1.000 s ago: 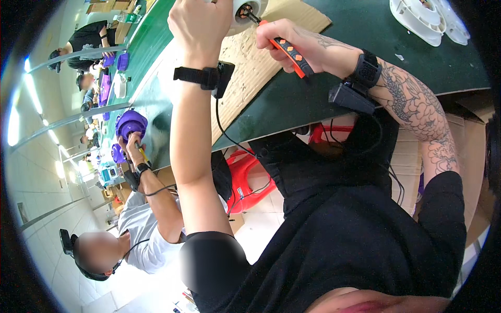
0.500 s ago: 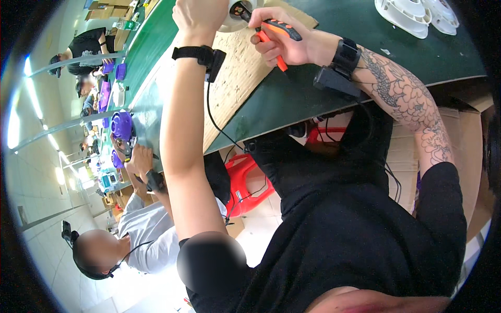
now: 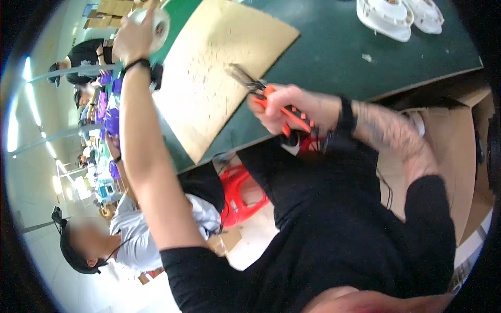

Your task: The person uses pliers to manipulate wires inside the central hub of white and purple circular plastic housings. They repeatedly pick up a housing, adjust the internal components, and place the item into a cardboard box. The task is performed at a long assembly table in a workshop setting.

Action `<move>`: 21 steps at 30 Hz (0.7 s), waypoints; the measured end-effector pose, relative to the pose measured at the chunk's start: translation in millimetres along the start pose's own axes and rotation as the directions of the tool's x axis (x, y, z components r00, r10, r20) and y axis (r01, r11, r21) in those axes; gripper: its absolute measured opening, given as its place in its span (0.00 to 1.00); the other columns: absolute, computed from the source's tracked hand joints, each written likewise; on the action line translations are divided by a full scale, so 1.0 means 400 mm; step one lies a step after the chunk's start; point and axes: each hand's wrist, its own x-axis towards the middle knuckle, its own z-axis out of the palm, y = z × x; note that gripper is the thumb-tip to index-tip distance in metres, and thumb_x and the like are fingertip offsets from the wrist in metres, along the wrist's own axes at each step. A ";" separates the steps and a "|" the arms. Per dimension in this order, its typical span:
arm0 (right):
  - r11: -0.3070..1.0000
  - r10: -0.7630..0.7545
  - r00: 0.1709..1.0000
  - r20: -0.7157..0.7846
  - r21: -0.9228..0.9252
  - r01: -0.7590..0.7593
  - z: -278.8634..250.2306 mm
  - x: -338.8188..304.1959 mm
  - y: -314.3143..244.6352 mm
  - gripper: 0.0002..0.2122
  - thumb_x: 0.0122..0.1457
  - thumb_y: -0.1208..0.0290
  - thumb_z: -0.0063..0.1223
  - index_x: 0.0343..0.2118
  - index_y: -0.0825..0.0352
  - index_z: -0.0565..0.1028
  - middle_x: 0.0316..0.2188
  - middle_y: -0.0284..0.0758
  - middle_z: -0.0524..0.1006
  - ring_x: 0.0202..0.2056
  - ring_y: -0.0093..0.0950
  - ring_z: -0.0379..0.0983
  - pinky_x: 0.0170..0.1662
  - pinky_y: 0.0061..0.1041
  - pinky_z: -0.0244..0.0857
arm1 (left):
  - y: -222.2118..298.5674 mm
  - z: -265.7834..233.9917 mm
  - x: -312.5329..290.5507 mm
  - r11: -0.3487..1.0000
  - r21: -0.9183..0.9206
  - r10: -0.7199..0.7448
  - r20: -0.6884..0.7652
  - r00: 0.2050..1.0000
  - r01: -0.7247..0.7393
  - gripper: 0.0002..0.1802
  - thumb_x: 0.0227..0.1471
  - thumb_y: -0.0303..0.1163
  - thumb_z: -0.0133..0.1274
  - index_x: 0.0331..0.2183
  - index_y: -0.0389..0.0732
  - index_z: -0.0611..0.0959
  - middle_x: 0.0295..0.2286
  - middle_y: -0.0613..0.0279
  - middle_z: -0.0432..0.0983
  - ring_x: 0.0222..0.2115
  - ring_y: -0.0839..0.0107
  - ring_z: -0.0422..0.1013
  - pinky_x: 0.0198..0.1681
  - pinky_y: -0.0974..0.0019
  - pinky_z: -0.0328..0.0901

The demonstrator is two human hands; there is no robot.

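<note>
Up at the far left, my left hand (image 3: 134,36) is closed on a white round plastic part (image 3: 164,25) that has a dark opening with something coppery in it. My right hand (image 3: 289,107) grips a pair of pliers (image 3: 249,81) with orange and black handles. The metal jaws reach over the right edge of a tan cardboard sheet (image 3: 224,39). The pliers and the white part are well apart. Motion blurs both hands somewhat.
White plastic housings (image 3: 383,18) stand at the far right on the green table (image 3: 334,57), near a small white scrap (image 3: 367,58). A co-worker in grey (image 3: 128,229) sits at my left, with purple parts (image 3: 112,117) nearby. Open cardboard boxes (image 3: 449,156) flank my right side.
My left hand has carried the white part leftward, away from the pliers. My right hand has drawn the pliers back toward me, and their jaws are out of the part's opening.
</note>
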 end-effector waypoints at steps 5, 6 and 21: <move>0.998 0.062 0.998 0.014 0.025 -0.063 0.046 -0.029 0.024 0.08 0.54 0.65 0.50 0.24 0.62 0.67 0.17 0.28 0.65 0.19 0.21 0.60 0.25 0.22 0.56 | -0.080 0.002 -0.002 0.952 -0.282 -0.072 0.157 0.985 0.115 0.44 0.57 0.71 0.43 0.45 0.35 0.82 0.38 0.41 0.82 0.37 0.48 0.80 0.41 0.51 0.73; 0.996 0.013 1.000 -0.020 -0.093 -0.014 0.039 -0.047 0.010 0.08 0.54 0.65 0.50 0.25 0.62 0.67 0.18 0.28 0.66 0.20 0.21 0.62 0.28 0.22 0.59 | -0.013 0.006 -0.018 0.875 -0.452 -0.033 0.297 0.954 0.170 0.46 0.58 0.70 0.42 0.46 0.32 0.82 0.37 0.43 0.82 0.37 0.51 0.79 0.42 0.53 0.72; 0.801 -0.598 0.739 -0.310 -0.201 0.564 0.016 -0.490 -0.066 0.20 0.45 0.62 0.58 0.38 0.67 0.67 0.25 0.29 0.66 0.29 0.21 0.64 0.36 0.23 0.58 | 0.493 -0.043 -0.174 0.130 -0.636 0.500 0.704 0.504 0.760 0.31 0.63 0.58 0.49 0.45 0.37 0.83 0.34 0.61 0.83 0.31 0.72 0.80 0.33 0.66 0.75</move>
